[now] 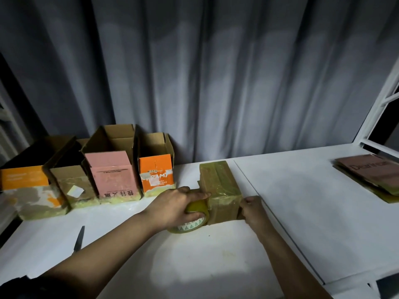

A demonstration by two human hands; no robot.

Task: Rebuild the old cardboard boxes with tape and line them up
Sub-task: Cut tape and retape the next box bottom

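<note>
Head view: a white table (pixel 216 266) seen from above, both forearms reaching toward 12 o'clock.
Knife: a dark-handled knife (pixel 79 239) lies on the table at 9 o'clock from the hands, apart from everything else.
Left hand: the left hand (pixel 179 205) curls over a roll of yellowish packing tape (pixel 190 221), fingers wrapped round its rim, the roll pressed against the near left side of the box.
Right hand: the right hand (pixel 251 207) has its fingers bent against the right near corner of the box, bracing it; whether it pinches a tape end cannot be told.
Task's thing: a small brown cardboard box (pixel 220 186) sits at table centre between the hands, top already glossy with tape.
Finished row: at 10 to 11 o'clock, four open boxes stand side by side against the curtain, namely an orange-banded box (pixel 28 186), a plain brown box (pixel 71 182), a pink box (pixel 112 173) and a small orange box (pixel 156 173).
Waiting stock: flattened cardboard (pixel 371 175) lies at 2 o'clock, well apart.
Step in hand: probably running tape round the box's near face.
Risk: if the right hand slackens, the light box may slide or turn, and the strip would wrinkle or stick to itself; pulling the roll askew could lay the tape off the seam.
</note>
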